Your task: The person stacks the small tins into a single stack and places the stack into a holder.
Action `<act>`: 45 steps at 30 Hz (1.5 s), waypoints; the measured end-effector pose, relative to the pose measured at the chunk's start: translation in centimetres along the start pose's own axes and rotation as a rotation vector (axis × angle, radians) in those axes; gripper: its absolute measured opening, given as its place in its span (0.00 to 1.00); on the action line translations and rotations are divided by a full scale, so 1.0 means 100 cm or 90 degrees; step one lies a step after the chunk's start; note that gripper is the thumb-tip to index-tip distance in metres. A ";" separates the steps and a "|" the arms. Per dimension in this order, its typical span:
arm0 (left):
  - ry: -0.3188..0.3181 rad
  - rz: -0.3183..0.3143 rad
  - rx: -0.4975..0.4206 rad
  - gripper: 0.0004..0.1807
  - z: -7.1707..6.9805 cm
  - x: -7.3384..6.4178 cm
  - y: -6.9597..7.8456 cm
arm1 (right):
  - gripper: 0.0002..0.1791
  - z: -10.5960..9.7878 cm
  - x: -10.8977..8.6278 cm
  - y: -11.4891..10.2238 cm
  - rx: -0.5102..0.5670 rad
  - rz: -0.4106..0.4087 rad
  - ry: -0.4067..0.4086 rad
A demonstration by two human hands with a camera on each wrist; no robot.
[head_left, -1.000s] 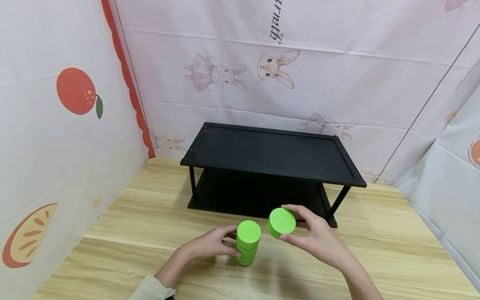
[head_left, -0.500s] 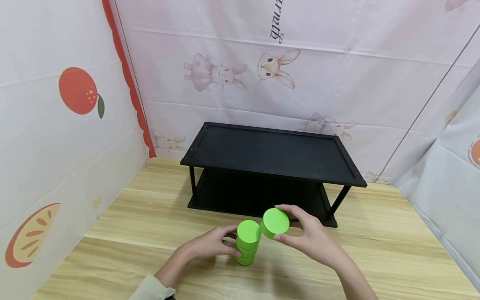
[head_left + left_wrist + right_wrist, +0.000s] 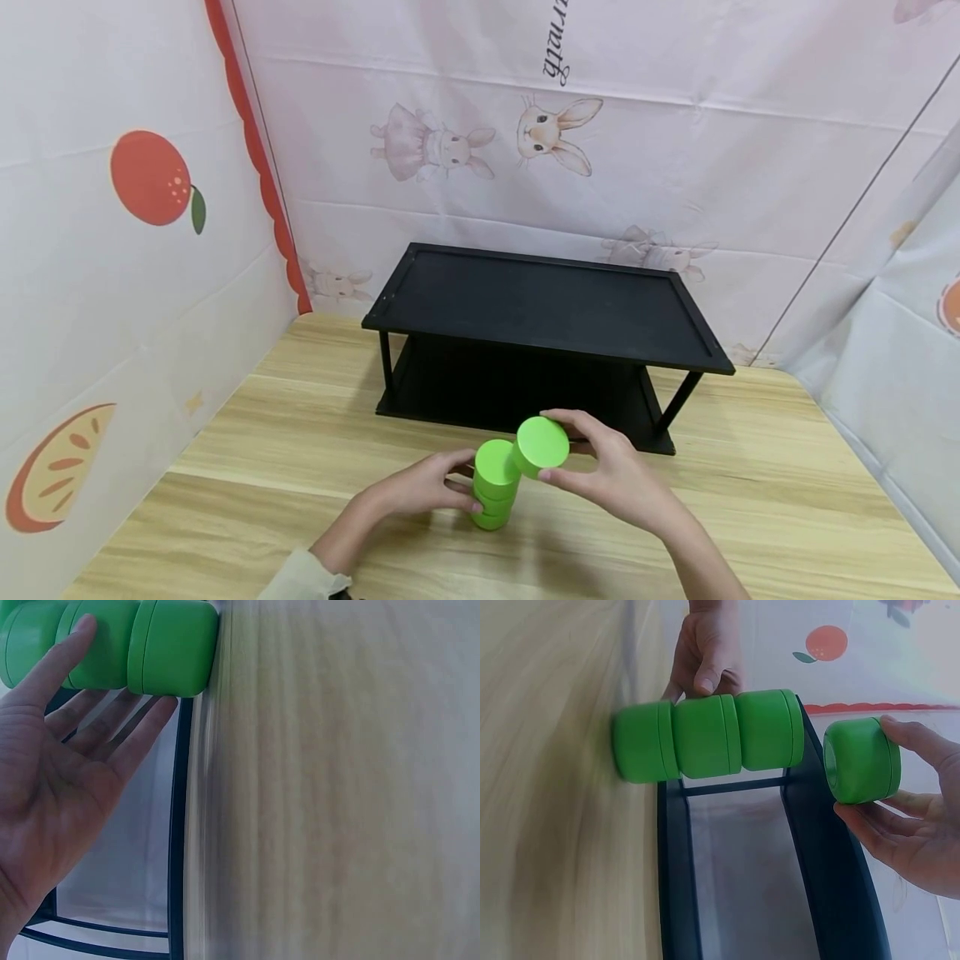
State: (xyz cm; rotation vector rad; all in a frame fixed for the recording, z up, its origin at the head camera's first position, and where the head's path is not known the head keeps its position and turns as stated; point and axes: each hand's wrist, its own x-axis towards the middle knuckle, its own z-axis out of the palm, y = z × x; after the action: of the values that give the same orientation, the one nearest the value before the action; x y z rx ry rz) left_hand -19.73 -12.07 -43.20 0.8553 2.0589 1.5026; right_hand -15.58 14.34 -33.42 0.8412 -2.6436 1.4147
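Three small green lidded jars [image 3: 496, 479] stand in an upright stack on the table, a little in front of the black shelf. My left hand [image 3: 420, 487] holds this stack from its left side, the thumb against the middle jar in the left wrist view and the fingers along the far side. A fourth green jar [image 3: 861, 761] is pinched between the thumb and fingers of my right hand [image 3: 618, 475]. It is up in the air at the right of the stack's top, slightly tilted. In the right wrist view, a gap separates it from the top jar.
Behind the hands stands a black two-tier shelf [image 3: 540, 300] with a flat upper board on thin posts. The wood-grain table [image 3: 750, 500] extends on both sides. Printed cloth [image 3: 660, 167] with rabbits and fruit hangs around the back and sides.
My right hand has moved left with its jar, from apart to overlapping the top of the stack in the head view. The left hand and the stack stay in place.
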 end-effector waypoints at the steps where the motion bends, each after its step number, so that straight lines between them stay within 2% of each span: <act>1: 0.001 0.000 0.000 0.28 0.000 0.000 0.000 | 0.33 0.000 0.001 0.000 0.001 -0.001 -0.002; 16: 0.004 -0.004 -0.012 0.27 0.000 0.000 0.002 | 0.32 0.009 0.005 -0.001 0.016 -0.005 -0.019; 34: -0.015 0.011 -0.018 0.28 -0.002 0.000 -0.001 | 0.30 0.020 0.011 -0.003 0.033 -0.014 -0.031; 45: -0.007 -0.001 -0.025 0.27 0.000 -0.001 0.002 | 0.29 0.026 0.012 -0.003 0.051 -0.017 -0.035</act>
State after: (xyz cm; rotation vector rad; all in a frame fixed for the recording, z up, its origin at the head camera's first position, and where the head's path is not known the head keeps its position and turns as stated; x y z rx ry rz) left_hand -19.65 -12.11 -43.00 0.8447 2.0149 1.5302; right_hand -15.93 11.63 -34.43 0.9321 -2.6202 1.5228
